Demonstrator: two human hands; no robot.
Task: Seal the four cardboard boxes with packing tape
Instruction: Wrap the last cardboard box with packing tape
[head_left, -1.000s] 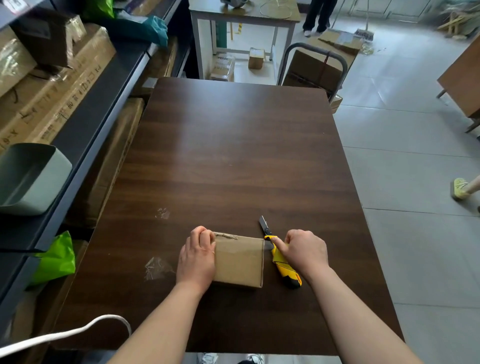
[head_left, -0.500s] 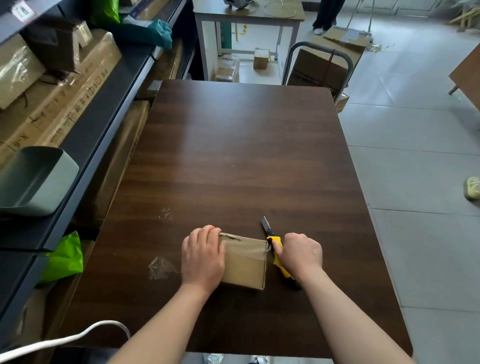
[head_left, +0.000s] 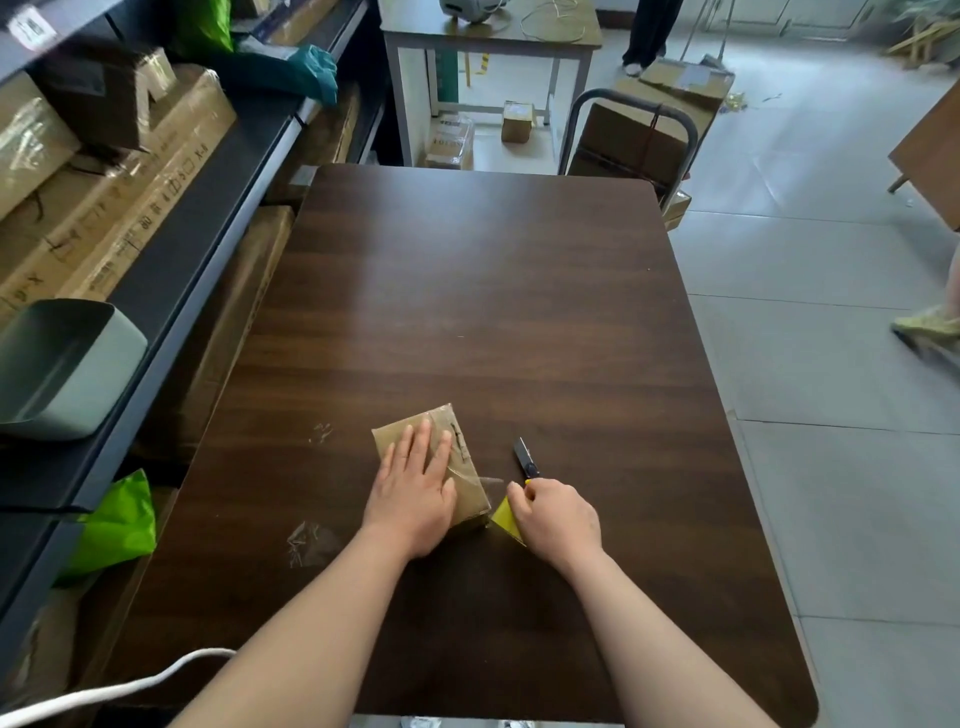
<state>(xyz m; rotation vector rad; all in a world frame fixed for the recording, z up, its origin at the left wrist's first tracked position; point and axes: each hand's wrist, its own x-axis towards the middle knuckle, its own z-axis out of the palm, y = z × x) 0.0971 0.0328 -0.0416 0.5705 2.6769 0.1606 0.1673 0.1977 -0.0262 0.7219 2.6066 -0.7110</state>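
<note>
On the near half of the dark bench (head_left: 467, 312), my left hand (head_left: 413, 493) lies flat with fingers spread on the small cardboard box (head_left: 457, 457), which sits turned askew with clear tape on its top. At three o'clock of the box, my right hand (head_left: 556, 514) is clenched around the yellow utility knife (head_left: 524, 462), its blade pointing toward twelve o'clock. Farther off at about eleven, something like a tape smear (head_left: 322, 432) marks the wood.

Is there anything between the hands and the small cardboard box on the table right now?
Nothing visible. The left hand lies flat on top of the cardboard box, in direct contact. The right hand grips the yellow utility knife right beside the box's right edge, with only bare table around it.
</note>
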